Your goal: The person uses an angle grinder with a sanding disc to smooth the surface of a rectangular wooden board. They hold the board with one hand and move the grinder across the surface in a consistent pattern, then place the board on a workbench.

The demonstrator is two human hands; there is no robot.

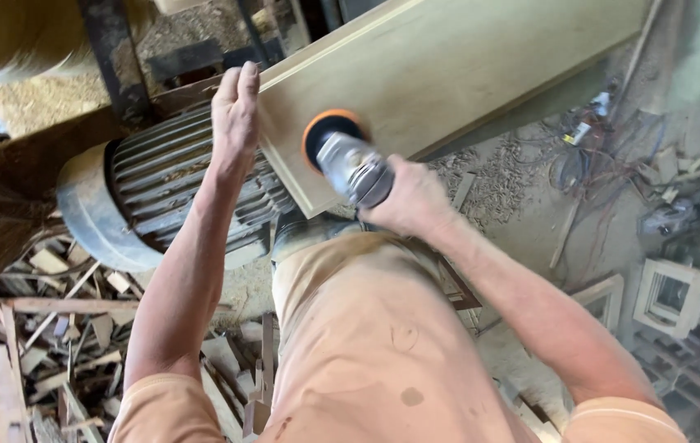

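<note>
From the wood scraps (46, 344) on the floor and the ribbed grey motor (161, 189), I see my left hand (235, 111) with fingers together steadying the pale wooden panel (448, 66) at its left edge, while my right hand (411, 201) grips the sander (350, 160), its orange-rimmed disc pressed near the panel's lower corner.

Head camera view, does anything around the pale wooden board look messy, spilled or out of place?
Yes. Wood offcuts lie in a loose heap on the floor at lower left, and sawdust is piled behind the ribbed grey motor. The pale wooden board itself looks undamaged.
</note>
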